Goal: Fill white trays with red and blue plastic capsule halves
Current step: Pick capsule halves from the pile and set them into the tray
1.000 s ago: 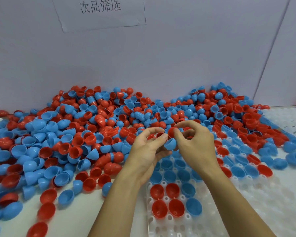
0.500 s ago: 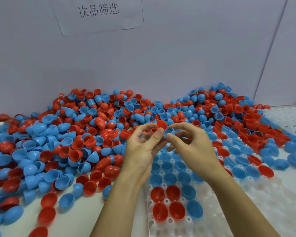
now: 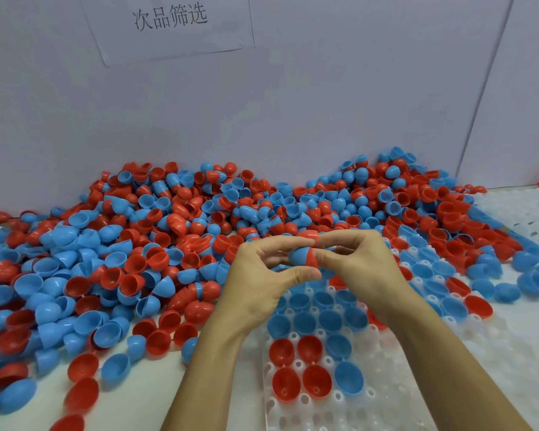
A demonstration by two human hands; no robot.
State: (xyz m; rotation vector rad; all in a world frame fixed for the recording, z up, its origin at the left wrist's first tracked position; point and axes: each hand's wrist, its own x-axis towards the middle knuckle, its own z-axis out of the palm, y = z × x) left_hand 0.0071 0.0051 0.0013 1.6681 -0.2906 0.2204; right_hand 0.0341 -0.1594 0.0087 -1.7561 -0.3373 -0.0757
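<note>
Since the frame half a second ago, both hands have drawn together over the far rows of the white perforated plastic tray (image 3: 395, 396), and a joined red-and-blue plastic capsule (image 3: 304, 256) now sits between the fingertips where separate pieces showed before. Left hand (image 3: 262, 284): fingers curled, thumb beneath and index above, pinching the blue end of the capsule. Right hand (image 3: 360, 269): fingers curled, thumb and index on the red end of the same capsule; a second red piece (image 3: 308, 235) shows just above the right index finger, and I cannot tell whether it is held or lies in the heap behind. Capsule is in the air above the tray, not touching it.

Tray contents, nearest rows: two red plastic capsule halves (image 3: 301, 382) side by side, open side up, with one blue plastic capsule half (image 3: 349, 378) just to their right; next row back repeats red, red, blue; rows beyond that are mostly blue, partly hidden by the hands. Near edge of tray has unfilled pockets.

Left of and behind the tray: large loose heap of red and blue plastic capsule halves (image 3: 143, 244), spreading against the grey wall panel (image 3: 324, 104). Some pieces in the heap are nested or joined. Right of the tray: a second white tray (image 3: 523, 213), heap spilling onto its edge.

On the wall above the heap: white paper sign (image 3: 168, 23) with printed characters.
</note>
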